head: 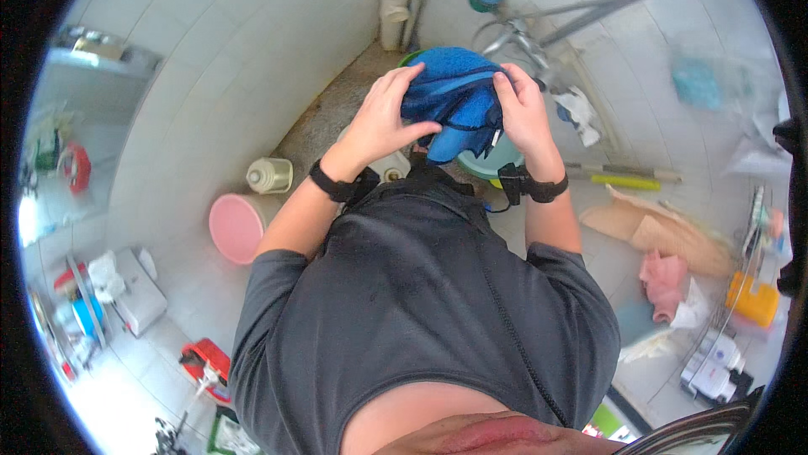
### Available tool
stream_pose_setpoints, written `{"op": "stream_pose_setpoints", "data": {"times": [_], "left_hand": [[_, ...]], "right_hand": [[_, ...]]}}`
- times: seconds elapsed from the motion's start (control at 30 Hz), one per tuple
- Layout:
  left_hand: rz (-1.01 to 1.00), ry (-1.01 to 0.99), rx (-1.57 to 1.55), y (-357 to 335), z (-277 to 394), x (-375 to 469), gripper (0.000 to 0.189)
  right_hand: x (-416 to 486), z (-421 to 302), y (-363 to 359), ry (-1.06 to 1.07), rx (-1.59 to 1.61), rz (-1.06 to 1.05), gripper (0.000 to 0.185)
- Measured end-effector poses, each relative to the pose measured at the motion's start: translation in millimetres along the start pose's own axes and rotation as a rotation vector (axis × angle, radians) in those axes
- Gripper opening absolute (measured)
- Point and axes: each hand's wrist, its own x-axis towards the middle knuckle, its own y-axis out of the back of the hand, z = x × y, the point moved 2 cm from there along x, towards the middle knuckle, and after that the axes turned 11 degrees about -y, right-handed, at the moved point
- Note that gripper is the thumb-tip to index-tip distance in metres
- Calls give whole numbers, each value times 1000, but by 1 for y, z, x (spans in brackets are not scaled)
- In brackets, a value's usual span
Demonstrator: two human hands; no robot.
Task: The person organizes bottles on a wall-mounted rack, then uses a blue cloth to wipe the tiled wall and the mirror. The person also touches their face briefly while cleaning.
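A bunched blue terry cloth (464, 92) with darker bands and a small white tag hangs between my hands. My left hand (388, 111) has it at the left edge, with the thumb stretched out below and the fingers above. At its right edge, my right hand (524, 104) grips a fold between thumb and fingers. A pale green basin (489, 166) shows partly below the cloth. Behind the cloth peeks a green rim (410, 58), mostly hidden. Both wrists wear black straps.
At left stand a pink bucket (237, 229) and a pale plastic jug (268, 175). A metal faucet (514, 38) is on the wall beyond my right hand, near a white pipe (398, 0). Tan sheeting (656, 231) and a pink cloth (663, 284) are at right.
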Motion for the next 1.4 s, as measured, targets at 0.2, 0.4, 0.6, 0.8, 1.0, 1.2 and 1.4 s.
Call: {"op": "stream_pose_setpoints", "data": {"times": [0.2, 0.4, 0.6, 0.8, 1.0, 1.2, 1.4], "left_hand": [[53, 407, -133, 61, -36, -42, 17], [93, 271, 151, 129, -43, -45, 22], [130, 209, 356, 168, -15, -40, 31], [188, 196, 354, 191, 9, -31, 33], [301, 480, 255, 223, -3, 5, 30], [267, 744, -1022, 142, -66, -90, 46], [404, 724, -1208, 100, -94, -169, 39]], "right_hand": [[31, -8, -44, 63, -222, -261, 28], [48, 3, -90, 137, -571, -546, 53], [66, -18, -125, 468, -798, -380, 63], [85, -47, -130, 526, -546, -650, 61], [114, -73, -112, -48, -483, -1059, 50], [132, -61, -132, -320, 64, -1022, 50], [144, -12, -140, -477, 61, -1248, 54]]}}
